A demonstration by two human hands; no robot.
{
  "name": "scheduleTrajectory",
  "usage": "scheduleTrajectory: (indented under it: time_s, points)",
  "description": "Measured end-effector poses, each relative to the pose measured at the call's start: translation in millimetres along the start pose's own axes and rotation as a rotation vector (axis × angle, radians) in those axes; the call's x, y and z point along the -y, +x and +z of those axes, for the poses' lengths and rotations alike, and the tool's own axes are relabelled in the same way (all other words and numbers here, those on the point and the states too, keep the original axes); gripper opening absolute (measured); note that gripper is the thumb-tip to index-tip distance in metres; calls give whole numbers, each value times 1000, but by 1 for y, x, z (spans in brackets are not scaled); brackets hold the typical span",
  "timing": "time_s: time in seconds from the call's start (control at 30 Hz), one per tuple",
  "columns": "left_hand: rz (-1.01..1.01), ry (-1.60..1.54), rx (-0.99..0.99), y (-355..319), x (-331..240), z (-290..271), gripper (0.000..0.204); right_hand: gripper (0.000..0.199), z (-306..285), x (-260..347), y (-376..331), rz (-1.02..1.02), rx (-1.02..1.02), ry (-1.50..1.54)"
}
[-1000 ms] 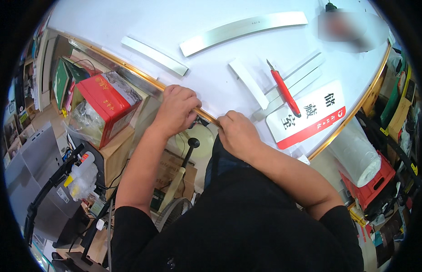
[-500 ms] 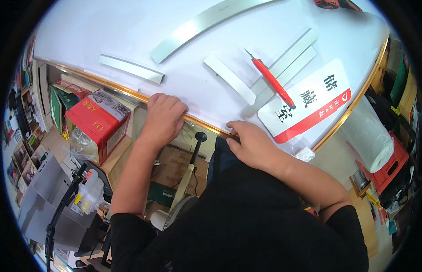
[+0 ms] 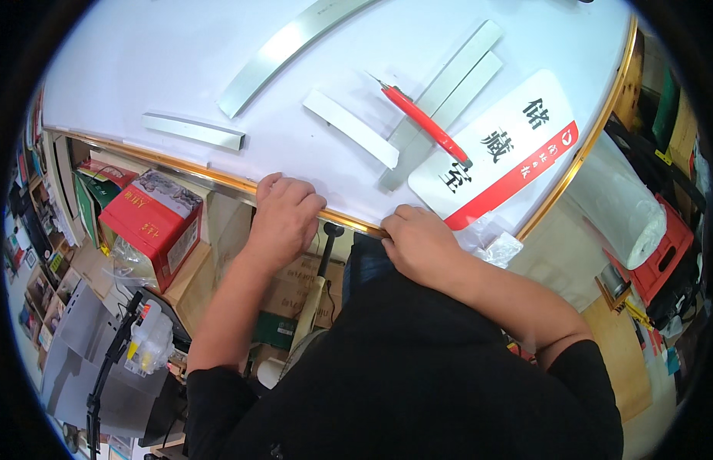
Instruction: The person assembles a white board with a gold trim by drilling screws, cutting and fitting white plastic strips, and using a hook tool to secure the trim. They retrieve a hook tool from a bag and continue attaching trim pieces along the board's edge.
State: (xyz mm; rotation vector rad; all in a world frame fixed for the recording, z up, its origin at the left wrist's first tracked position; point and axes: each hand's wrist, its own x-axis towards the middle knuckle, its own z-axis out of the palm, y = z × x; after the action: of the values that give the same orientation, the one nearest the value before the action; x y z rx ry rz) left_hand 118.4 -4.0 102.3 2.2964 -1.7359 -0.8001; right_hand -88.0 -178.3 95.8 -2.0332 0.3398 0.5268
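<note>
gold trim (image 3: pixel 218 178) along the desk's (image 3: pixel 180 61) near edge is being gripped by both hands. left hand (image 3: pixel 284 218) is curling its fingers together over it; right hand (image 3: pixel 418 241) is pinching it, fingers bunched.

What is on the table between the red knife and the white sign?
A grey metal strip lies between the red knife and the white sign, seen in the head view.

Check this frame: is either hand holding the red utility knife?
No. The red utility knife lies on the white table, apart from both the left hand and right hand, which rest on the table's gold edge.
</note>
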Motion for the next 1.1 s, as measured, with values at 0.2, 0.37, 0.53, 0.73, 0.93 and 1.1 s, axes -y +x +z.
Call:
scheduleTrajectory:
  time_s: [0.2,0.37,0.53,0.73,0.93,1.1]
  points:
    - [31,-5,34,5,-10,7,25,12,10,0,5,70,27,-24]
    - [31,-36,64,6,-9,12,22,12,13,-2,0,31,-42,-14]
    - [45,-27,56,4,-11,16,20,18,19,-1,2,-67,-124,4]
    - [57,-41,44,6,-13,19,19,19,31,1,18,-122,-153,-37]
    - [52,-22,38,5,-14,22,19,18,29,6,23,-138,-173,-13]
    - [24,-13,30,3,-17,24,19,20,19,0,6,-120,-189,0]
